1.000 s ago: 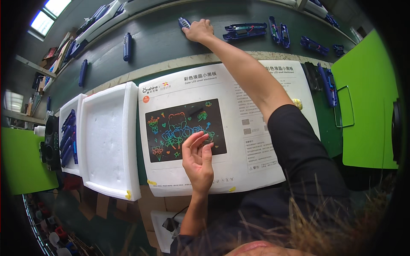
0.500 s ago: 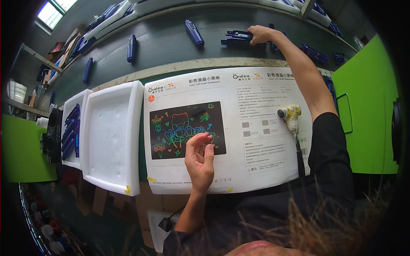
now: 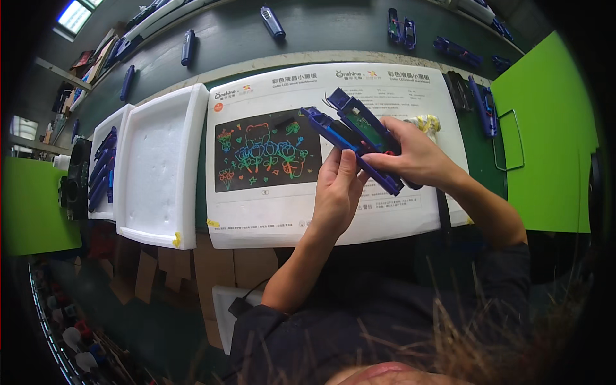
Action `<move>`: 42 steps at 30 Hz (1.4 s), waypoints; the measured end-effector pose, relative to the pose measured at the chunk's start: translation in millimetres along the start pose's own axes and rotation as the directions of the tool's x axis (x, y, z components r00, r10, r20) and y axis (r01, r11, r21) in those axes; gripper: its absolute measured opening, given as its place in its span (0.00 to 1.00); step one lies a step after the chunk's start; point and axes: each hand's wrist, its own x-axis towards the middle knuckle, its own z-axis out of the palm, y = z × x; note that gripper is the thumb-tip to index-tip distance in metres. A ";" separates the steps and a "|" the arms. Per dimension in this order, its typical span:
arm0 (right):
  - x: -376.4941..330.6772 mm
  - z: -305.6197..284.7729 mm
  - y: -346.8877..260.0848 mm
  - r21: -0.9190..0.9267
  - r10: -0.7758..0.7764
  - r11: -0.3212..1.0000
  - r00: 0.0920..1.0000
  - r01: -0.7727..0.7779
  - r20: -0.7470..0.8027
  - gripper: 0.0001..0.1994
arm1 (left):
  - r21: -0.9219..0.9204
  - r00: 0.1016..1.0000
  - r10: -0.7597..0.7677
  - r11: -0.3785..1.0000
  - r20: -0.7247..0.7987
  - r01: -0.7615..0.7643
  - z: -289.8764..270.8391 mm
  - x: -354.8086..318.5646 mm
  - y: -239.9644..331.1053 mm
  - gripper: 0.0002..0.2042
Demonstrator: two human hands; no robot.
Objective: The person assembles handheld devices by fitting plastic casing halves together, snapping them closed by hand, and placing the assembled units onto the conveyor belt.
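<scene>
Above the printed white board (image 3: 269, 221), both of my hands hold an opened blue plastic housing in two long halves, side by side and tilted. My left hand (image 3: 339, 183) has its thumb and fingers closed on the lower end of the left casing half (image 3: 328, 130). My right hand (image 3: 414, 154) grips the right casing half (image 3: 350, 106), which carries a green circuit board (image 3: 371, 128). Thin wires stick out at its upper end. A small red part shows by the right fingertips. Behind the right hand lies a mallet (image 3: 428, 123) with a yellow-wrapped head, partly hidden.
Left of the board stand a white foam tray (image 3: 191, 192) and a tray of blue housings (image 3: 102, 170). More blue housings (image 3: 272, 23) lie spread along the far bench (image 3: 224, 38). An open one (image 3: 482, 106) rests by the green panel (image 3: 545, 141) at right.
My right hand has come back from the far bench with the opened blue housing. My left hand has moved up and right and now grips one half. The head view has shifted.
</scene>
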 end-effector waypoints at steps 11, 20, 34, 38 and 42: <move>-86.6 61.6 -3.1 -0.208 -0.232 0.966 0.875 0.156 -0.424 0.20 | 0.230 0.990 0.046 0.973 -0.132 -0.014 11.1 -50.8 -16.2 0.23; -87.2 81.6 -6.1 0.066 -0.151 0.980 0.919 0.187 -0.364 0.21 | 0.499 0.973 0.185 0.862 -0.139 -0.092 19.6 -44.0 -11.5 0.33; -80.6 101.4 8.9 0.054 -0.197 0.962 0.818 0.268 -0.540 0.21 | 0.010 0.992 -0.023 1.000 0.125 0.022 0.1 -53.7 -5.6 0.28; -77.3 105.6 8.7 0.112 -0.192 0.943 0.786 0.314 -0.588 0.22 | 0.052 0.992 0.003 0.999 0.122 -0.009 -3.1 -54.1 -6.5 0.26; -76.4 102.7 5.1 0.016 -0.220 0.962 0.805 0.274 -0.551 0.22 | 0.156 0.994 -0.001 0.988 0.113 -0.017 -10.3 -55.4 -5.9 0.27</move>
